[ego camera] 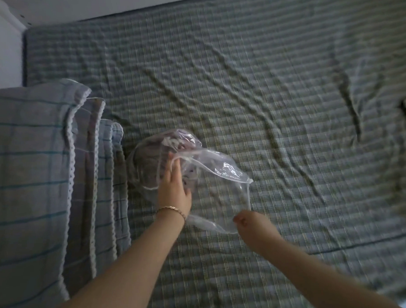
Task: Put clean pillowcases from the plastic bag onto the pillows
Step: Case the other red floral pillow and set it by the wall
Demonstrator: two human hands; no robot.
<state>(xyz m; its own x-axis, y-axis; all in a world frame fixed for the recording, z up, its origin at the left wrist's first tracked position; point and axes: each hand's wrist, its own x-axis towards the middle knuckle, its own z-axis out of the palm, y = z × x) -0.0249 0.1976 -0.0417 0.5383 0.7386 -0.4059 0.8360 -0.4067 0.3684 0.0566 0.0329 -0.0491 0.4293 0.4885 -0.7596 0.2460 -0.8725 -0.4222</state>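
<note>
reaching forward from the bottom edge, both bare forearms stretch over the bed. the right hand [245,221] is nearer; its fingers are curled and pinch the near rim of the plastic bag [221,174], holding the mouth up and wide. this hand is blurred, so i cannot tell which fingers do the pinching. the left hand [174,184], with a thin bracelet [170,209] on the wrist, goes a little farther. its fingers are straight and close together, and they pass through the bag's mouth and lie against the folded cloth [149,160] inside. the bag is clear and crumpled and it lies on the checked sheet [275,86], just beside the pillows [25,171]. the cloth inside looks dark purple and fills the far, closed end. the pillows are stacked at the left, in striped covers with white trim.
</note>
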